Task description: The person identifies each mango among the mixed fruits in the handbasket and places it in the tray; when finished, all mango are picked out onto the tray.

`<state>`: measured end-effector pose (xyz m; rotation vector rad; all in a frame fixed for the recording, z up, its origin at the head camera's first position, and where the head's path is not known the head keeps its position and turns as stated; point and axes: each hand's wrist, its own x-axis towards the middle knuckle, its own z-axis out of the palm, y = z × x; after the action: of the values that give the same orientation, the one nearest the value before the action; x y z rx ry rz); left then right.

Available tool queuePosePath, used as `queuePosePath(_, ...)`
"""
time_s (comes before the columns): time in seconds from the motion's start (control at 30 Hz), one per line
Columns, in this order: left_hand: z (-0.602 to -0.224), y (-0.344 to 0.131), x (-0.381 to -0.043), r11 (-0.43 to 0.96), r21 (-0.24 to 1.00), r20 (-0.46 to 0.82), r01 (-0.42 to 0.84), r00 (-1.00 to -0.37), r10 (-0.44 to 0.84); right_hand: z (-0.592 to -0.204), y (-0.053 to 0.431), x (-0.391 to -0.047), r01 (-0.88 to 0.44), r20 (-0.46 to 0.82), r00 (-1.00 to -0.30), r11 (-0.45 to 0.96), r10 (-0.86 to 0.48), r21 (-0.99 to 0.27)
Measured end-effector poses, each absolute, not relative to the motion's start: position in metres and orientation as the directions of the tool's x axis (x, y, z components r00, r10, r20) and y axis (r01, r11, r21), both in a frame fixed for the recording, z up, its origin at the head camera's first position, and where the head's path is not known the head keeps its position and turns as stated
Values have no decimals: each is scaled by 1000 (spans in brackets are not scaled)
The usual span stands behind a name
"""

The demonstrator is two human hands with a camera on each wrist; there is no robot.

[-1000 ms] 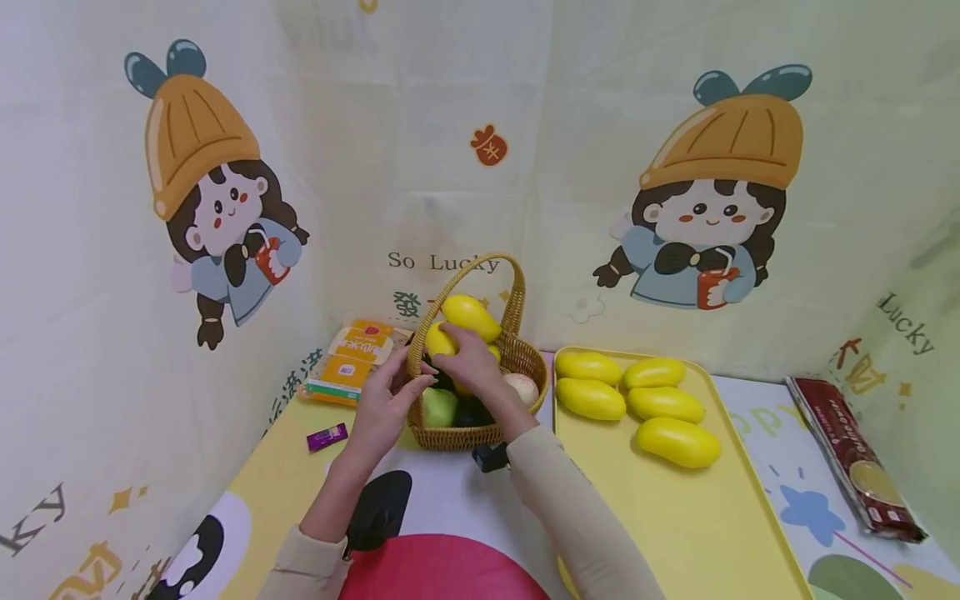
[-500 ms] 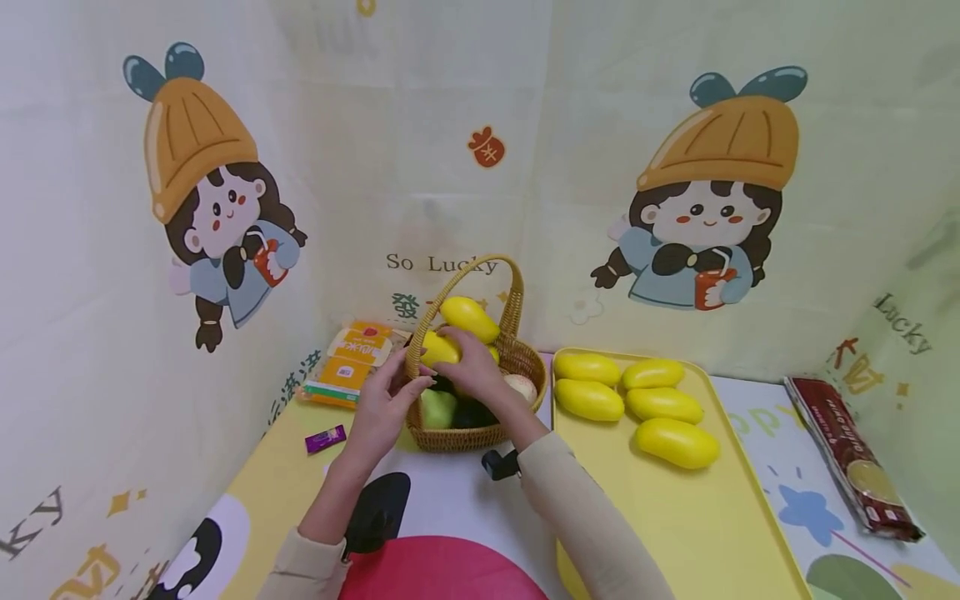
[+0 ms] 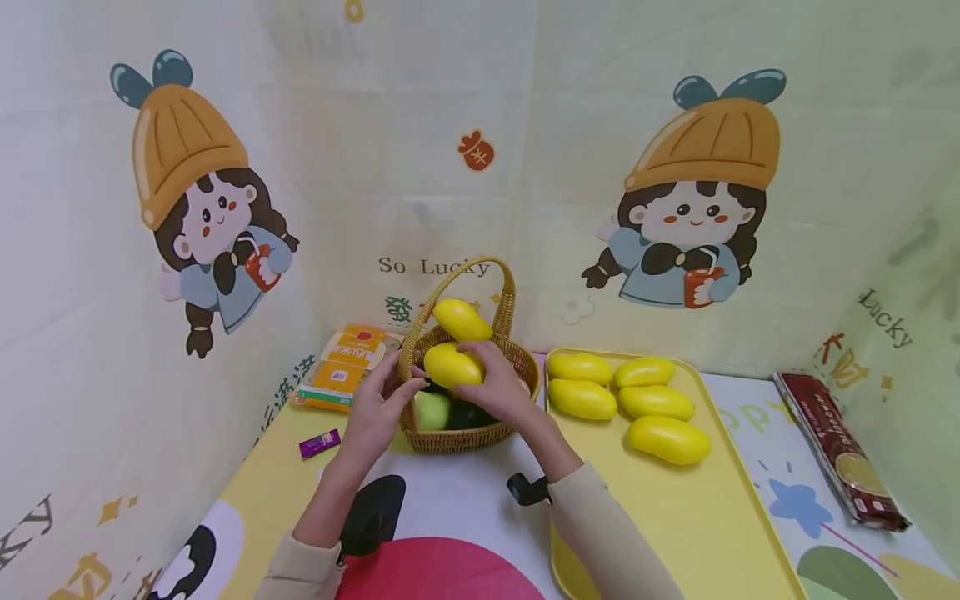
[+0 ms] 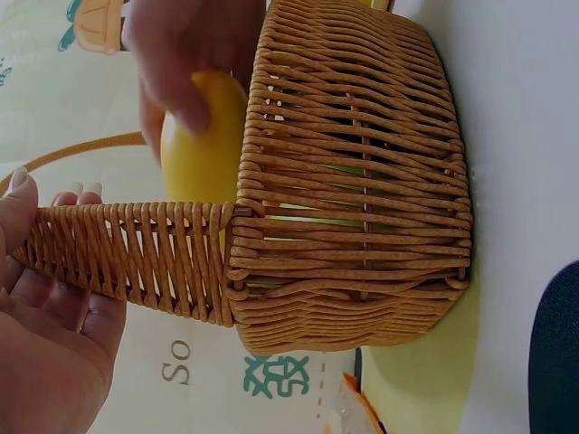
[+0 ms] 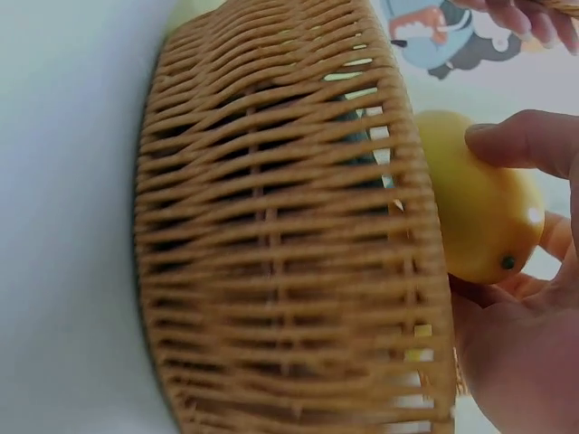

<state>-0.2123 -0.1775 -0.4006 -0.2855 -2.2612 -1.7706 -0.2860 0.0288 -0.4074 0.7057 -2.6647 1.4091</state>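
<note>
A wicker basket (image 3: 459, 441) with a tall arched handle stands at the back centre. My left hand (image 3: 377, 408) holds the left base of the handle (image 4: 127, 258), thumb and fingers around it in the left wrist view. Over the basket, my right hand (image 3: 501, 387) grips a yellow mango (image 3: 447, 365) between thumb and fingers; its dark stem end shows in the right wrist view. Another mango (image 3: 462, 320) lies behind it inside the handle's arch. A green fruit (image 3: 432, 411) and a dark one (image 3: 468, 415) sit lower in the basket.
Right of the basket, a yellow tray (image 3: 637, 525) bears several mangoes (image 3: 669, 440) towards its back. A maroon noodle packet (image 3: 840, 450) lies at the far right. An orange food packet (image 3: 345, 362) and a small purple sachet (image 3: 319, 443) are on the left. A printed cloth wall stands behind.
The right hand has drawn the mango slightly up and toward the front right, out from beside the handle. The left hand stays at the handle; the whole view has shifted slightly.
</note>
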Motion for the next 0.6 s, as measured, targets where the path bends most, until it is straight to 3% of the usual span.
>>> queuePosePath(0.37, -402, -178, -213, 243, 920, 321, 308, -947, -14, -417, 67, -263, -462, 290, -866, 433, -407, -774)
queuePosePath(0.6, -401, -177, -214, 238, 920, 323, 310, -946, -13, -421, 107, -247, -435, 289, -884, 420, -368, -796)
